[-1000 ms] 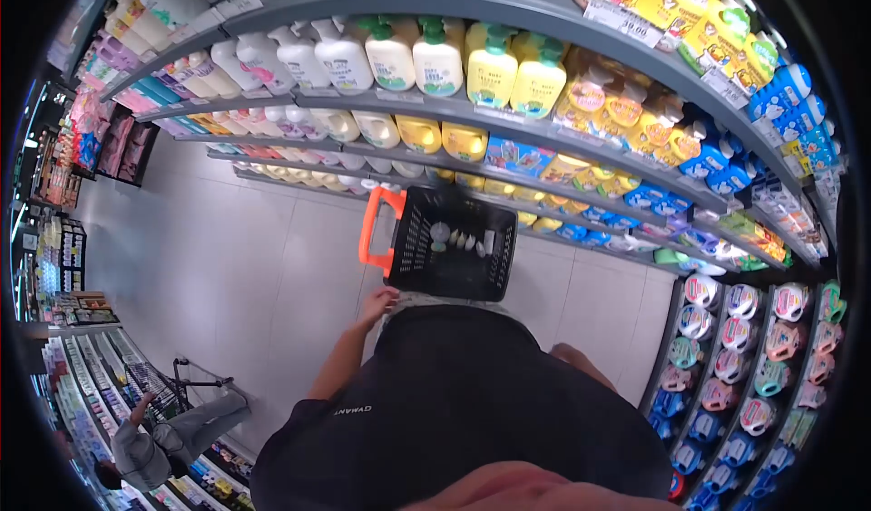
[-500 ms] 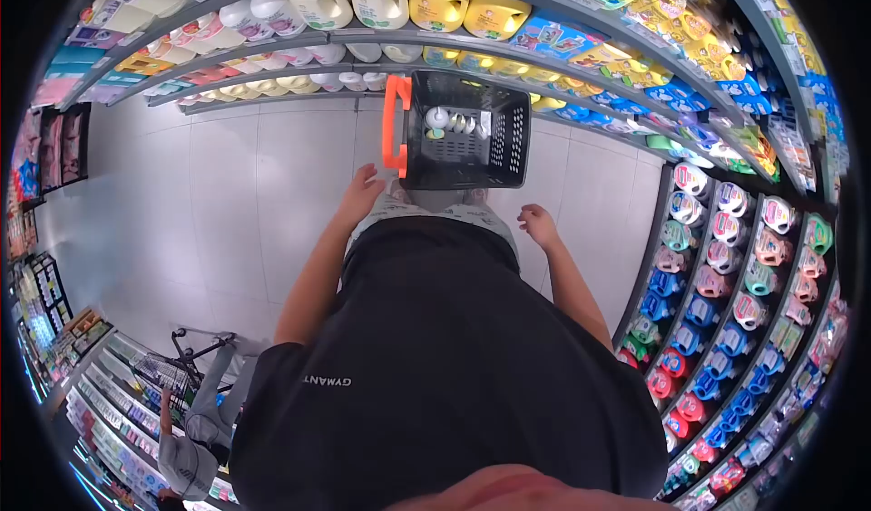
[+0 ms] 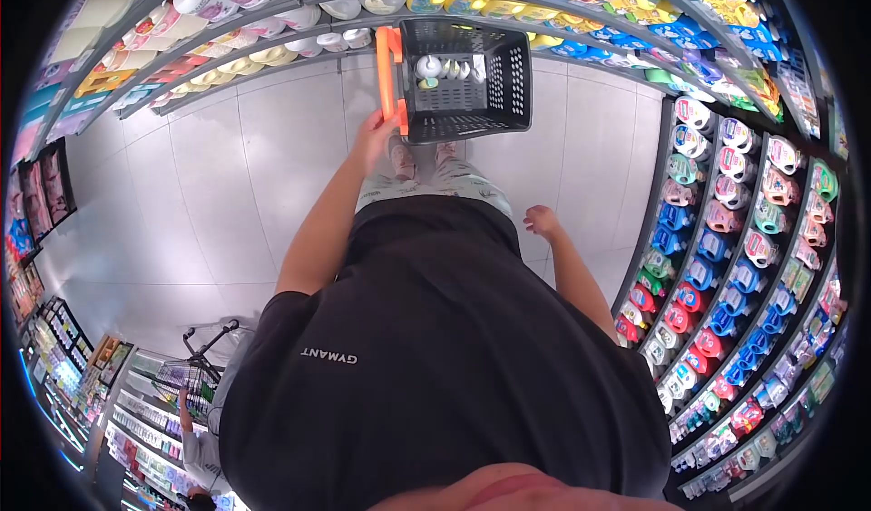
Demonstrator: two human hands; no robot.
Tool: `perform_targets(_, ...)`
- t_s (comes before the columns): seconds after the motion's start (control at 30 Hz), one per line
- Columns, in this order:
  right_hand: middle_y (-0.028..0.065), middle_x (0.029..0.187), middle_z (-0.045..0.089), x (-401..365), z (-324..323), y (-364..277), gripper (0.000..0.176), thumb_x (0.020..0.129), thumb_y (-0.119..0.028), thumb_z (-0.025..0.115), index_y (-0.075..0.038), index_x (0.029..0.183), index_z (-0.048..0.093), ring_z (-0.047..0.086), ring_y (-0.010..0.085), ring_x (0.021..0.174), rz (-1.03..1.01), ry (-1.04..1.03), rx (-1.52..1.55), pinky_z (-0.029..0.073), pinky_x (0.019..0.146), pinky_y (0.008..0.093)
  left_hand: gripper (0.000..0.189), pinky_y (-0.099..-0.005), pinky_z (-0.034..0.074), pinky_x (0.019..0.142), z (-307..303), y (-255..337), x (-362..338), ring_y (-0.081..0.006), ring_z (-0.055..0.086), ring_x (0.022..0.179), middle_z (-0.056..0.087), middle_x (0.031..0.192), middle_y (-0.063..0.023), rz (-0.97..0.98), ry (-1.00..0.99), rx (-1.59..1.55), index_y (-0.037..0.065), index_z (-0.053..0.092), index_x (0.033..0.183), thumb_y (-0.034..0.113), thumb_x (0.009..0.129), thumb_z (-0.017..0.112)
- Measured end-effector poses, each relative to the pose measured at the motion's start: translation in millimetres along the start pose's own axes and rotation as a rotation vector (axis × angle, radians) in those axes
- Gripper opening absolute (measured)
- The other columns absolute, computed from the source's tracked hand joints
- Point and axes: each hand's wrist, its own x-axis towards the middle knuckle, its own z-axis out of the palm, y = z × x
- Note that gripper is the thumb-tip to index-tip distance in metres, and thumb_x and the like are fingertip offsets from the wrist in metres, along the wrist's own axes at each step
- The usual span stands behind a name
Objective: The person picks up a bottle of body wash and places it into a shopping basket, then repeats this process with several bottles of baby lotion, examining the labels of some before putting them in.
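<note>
A black shopping basket with perforated walls rests on the floor by my feet. Its orange handle lies along the left side. My left hand reaches the near end of that handle, with the fingers closed around it. Inside the basket are a round white container and several small pale items, too small to name. My right hand hangs beside my hip, fingers loosely bent and apart, with nothing in it.
Shelves of yellow and white bottles curve across the front. Racks of detergent bottles stand at the right. Behind me on the left are a person in grey and a shopping cart. Pale floor tiles stretch to the left.
My left hand has moved forward to the basket handle and closed on it. The basket sits higher in view, and more of my feet shows. My right hand still hangs at my side.
</note>
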Motion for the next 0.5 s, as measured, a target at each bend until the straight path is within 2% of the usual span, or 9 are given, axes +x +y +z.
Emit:
perform_targets(0.03, 0.0144, 0.101, 0.073, 0.1, -0.7, 3.2, 0.039, 0.093, -0.029, 0.057, 0.001, 0.116, 0.064, 0.071, 0.0241, 0.079, 0.036, 0.001, -0.018, 0.054, 0.062, 0.0351, 0.039, -0.0297, 0.046, 0.099, -3.7, 1.7, -0.6, -0.0126, 0.061, 0.111, 0.068, 0.120, -0.0055, 0.021, -0.029, 0.004, -0.001, 0.061, 0.133, 0.022, 0.101, 0.064)
perform_targets(0.17, 0.0150, 0.101, 0.073, 2.4, 2.1, -20.1, 0.040, 0.094, -0.030, 0.056, 0.003, 0.115, 0.064, 0.071, 0.0243, 0.078, -0.059, -0.023, -0.042, 0.054, 0.062, 0.0342, 0.038, -0.0284, 0.045, 0.098, -20.0, -8.1, 4.6, -0.0114, 0.060, 0.112, 0.069, 0.119, -0.0051, 0.014, -0.025, 0.081, 0.000, 0.063, 0.134, 0.021, 0.102, 0.063)
perform_targets(0.27, 0.0149, 0.100, 0.073, 8.1, 2.0, -52.6, 0.040, 0.095, -0.031, 0.056, 0.003, 0.115, 0.065, 0.071, 0.0241, 0.079, -0.170, -0.037, -0.041, 0.055, 0.065, 0.0336, 0.041, -0.0320, 0.041, 0.107, -30.1, 2.4, 2.4, -0.0139, 0.056, 0.122, 0.067, 0.129, -0.0066, -0.075, 0.012, 0.185, 0.002, 0.062, 0.136, 0.025, 0.102, 0.063)
perform_targets(0.47, 0.0127, 0.097, 0.073, 72.5, 5.8, -105.5, 0.036, 0.096, -0.027, 0.058, 0.003, 0.114, 0.066, 0.070, 0.0217, 0.085, -0.279, -0.093, -0.098, 0.056, 0.073, 0.0326, 0.053, -0.0332, 0.043, 0.106, -57.6, 23.9, -10.1, -0.0156, 0.057, 0.123, 0.062, 0.137, -0.0079, -0.230, -0.021, 0.377, 0.003, 0.055, 0.145, 0.035, 0.102, 0.060)
perform_targets(0.5, 0.0122, 0.097, 0.072, 87.7, 8.6, -113.2, 0.035, 0.096, -0.026, 0.058, 0.003, 0.114, 0.067, 0.070, 0.0212, 0.086, -0.290, -0.102, -0.113, 0.056, 0.073, 0.0326, 0.061, -0.0353, 0.043, 0.108, -56.0, 35.4, -19.0, -0.0181, 0.055, 0.128, 0.060, 0.142, -0.0095, -0.279, -0.077, 0.479, 0.003, 0.050, 0.148, 0.041, 0.102, 0.058)
